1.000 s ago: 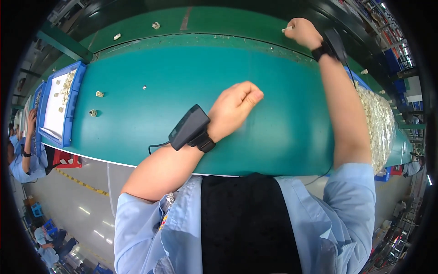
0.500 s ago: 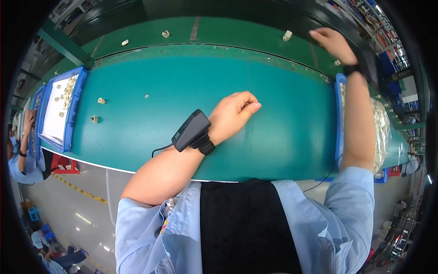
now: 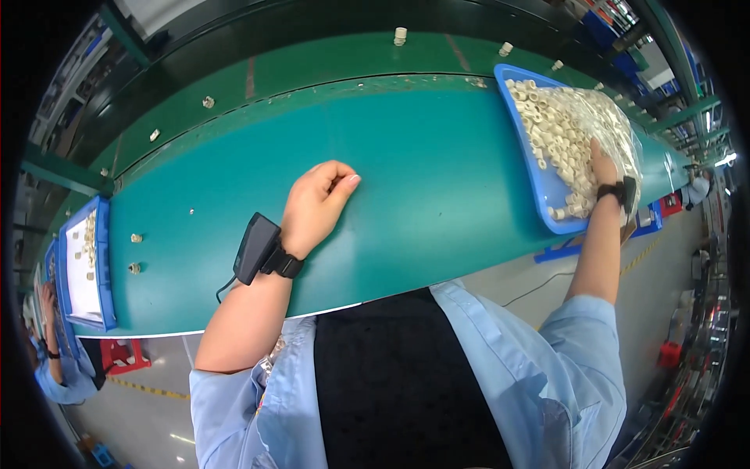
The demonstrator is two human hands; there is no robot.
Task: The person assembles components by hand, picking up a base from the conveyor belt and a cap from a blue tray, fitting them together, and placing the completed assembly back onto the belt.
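My left hand point(image 3: 316, 202) is curled above the green work surface, its thumb pressed to the index finger. Whatever it may hold is hidden. At the right, my right hand point(image 3: 603, 166) reaches into a blue tray point(image 3: 549, 205) heaped with small cream-coloured plastic fittings point(image 3: 558, 133). A clear plastic bag point(image 3: 613, 117) spreads over the tray's right part, beside that hand. The fingers of my right hand are mostly hidden among the fittings and the bag, so their grip does not show.
Two fittings point(image 3: 136, 238) stand at the left of the surface. Beyond them is another blue tray point(image 3: 101, 270) with white lining and several fittings. Single fittings point(image 3: 400, 36) are spaced along the far green strip point(image 3: 312, 66). A co-worker's hand point(image 3: 48, 301) shows at far left.
My right hand has come back from above the far strip and down into the right tray. The view has swung right, bringing that tray into sight. My left hand stays curled.
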